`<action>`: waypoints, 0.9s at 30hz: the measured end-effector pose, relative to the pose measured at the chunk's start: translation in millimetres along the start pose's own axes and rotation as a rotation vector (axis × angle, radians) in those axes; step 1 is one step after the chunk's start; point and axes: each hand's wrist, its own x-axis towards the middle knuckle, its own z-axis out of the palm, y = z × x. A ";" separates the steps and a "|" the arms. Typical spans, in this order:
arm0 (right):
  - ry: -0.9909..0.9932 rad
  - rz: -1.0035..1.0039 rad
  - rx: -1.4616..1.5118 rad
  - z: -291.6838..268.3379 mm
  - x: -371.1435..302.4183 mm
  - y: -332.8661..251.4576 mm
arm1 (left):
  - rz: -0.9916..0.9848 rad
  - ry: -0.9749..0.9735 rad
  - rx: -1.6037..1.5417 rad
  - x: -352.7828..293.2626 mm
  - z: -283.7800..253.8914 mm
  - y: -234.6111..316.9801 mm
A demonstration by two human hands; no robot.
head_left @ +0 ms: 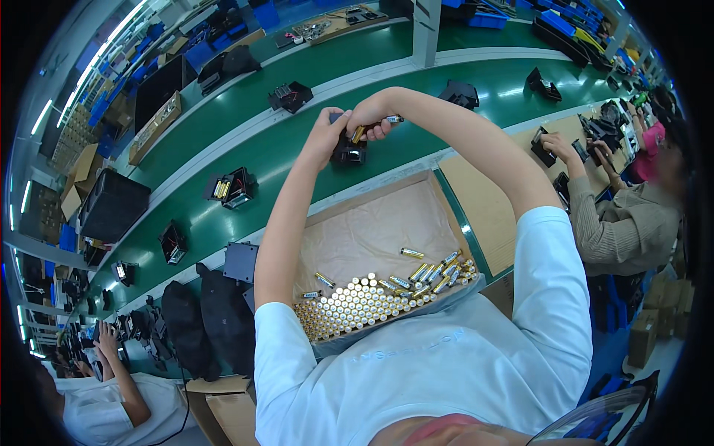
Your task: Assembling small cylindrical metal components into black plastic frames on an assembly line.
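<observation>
Both my arms reach forward over the green conveyor to a small black plastic device with an open housing. My left hand is closed round its left side, fingers at its top edge. My right hand is bent over the same device and closed on AA-type batteries. One gold battery shows below the fingers against the device; I cannot tell whether it is seated. Another battery sticks out on the right side of that hand. Nearest my body, a shallow cardboard box holds many batteries, mostly standing on end, several lying loose.
Other black devices sit along the green belt; one open device has gold batteries beside it. A cardboard sheet lies right of the box. A co-worker's hand works at the right. Black bags hang at the left.
</observation>
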 end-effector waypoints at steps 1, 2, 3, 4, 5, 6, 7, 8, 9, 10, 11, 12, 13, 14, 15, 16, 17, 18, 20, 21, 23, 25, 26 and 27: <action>0.012 0.019 -0.010 -1.5 0.9 -1.0 | -0.005 0.001 0.013 1.2 3.3 -2.4; 0.023 0.037 -0.021 -3.1 1.8 -2.1 | -0.010 0.002 0.026 2.6 5.5 -4.1; 0.022 0.037 -0.022 -5.9 4.8 -0.9 | -0.010 0.004 0.025 2.6 8.3 -5.5; 0.019 0.034 -0.038 -9.6 7.5 -0.5 | -0.024 0.018 -0.005 3.0 11.0 -6.4; 0.016 0.030 -0.054 -13.5 9.8 -0.2 | -0.038 0.032 -0.035 3.6 13.5 -6.9; 0.014 0.026 -0.069 -17.1 11.9 0.6 | -0.051 0.046 -0.064 4.1 15.7 -7.1; 0.013 0.021 -0.083 -19.8 13.9 2.5 | -0.064 0.059 -0.093 4.1 17.4 -7.1; 0.011 0.020 -0.091 -17.7 11.6 -0.4 | -0.061 0.066 -0.095 4.8 15.2 -8.6; 0.122 -0.028 -0.185 -14.7 8.9 -1.9 | -0.077 0.092 -0.131 6.0 12.5 -12.1; 0.233 -0.075 -0.283 -10.1 4.7 -4.4 | -0.091 0.120 -0.170 7.9 9.4 -15.7; 0.343 -0.124 -0.382 -4.4 0.6 -6.3 | -0.105 0.148 -0.210 10.1 6.5 -19.3; 0.453 -0.174 -0.480 0.7 -1.2 -7.1 | -0.118 0.175 -0.251 13.0 3.7 -22.6; 0.449 -0.171 -0.488 7.2 -0.6 -3.9 | -0.116 0.180 -0.258 13.0 4.0 -23.1; 0.611 -0.234 -0.539 14.0 1.0 0.9 | -0.126 0.185 -0.278 14.3 4.9 -23.3; 0.769 -0.300 -0.592 21.3 2.8 5.2 | -0.134 0.195 -0.301 14.7 5.7 -22.5; 0.926 -0.369 -0.644 28.4 5.1 9.3 | -0.143 0.205 -0.326 15.0 6.6 -22.0; 1.082 -0.441 -0.694 35.0 7.7 12.2 | -0.151 0.216 -0.350 14.5 7.5 -22.4; 1.072 -0.442 -0.711 40.8 10.1 14.5 | -0.147 0.226 -0.365 14.6 9.2 -23.3; 1.206 -0.489 -0.668 53.0 15.4 19.7 | -0.109 0.302 -0.334 14.0 13.8 -26.0; 1.271 -0.514 -0.643 57.4 17.8 21.3 | -0.092 0.340 -0.318 13.5 15.5 -27.2; 1.326 -0.540 -0.626 60.4 22.1 21.2 | -0.078 0.387 -0.310 12.6 16.1 -28.5; 1.375 -0.508 -0.638 61.4 26.6 19.7 | -0.117 0.352 -0.420 15.8 14.7 -26.7; 1.401 -0.492 -0.643 61.6 28.7 18.7 | -0.134 0.334 -0.474 17.1 13.6 -25.6; 1.427 -0.476 -0.649 61.8 30.7 18.0 | -0.151 0.315 -0.529 16.8 12.7 -25.7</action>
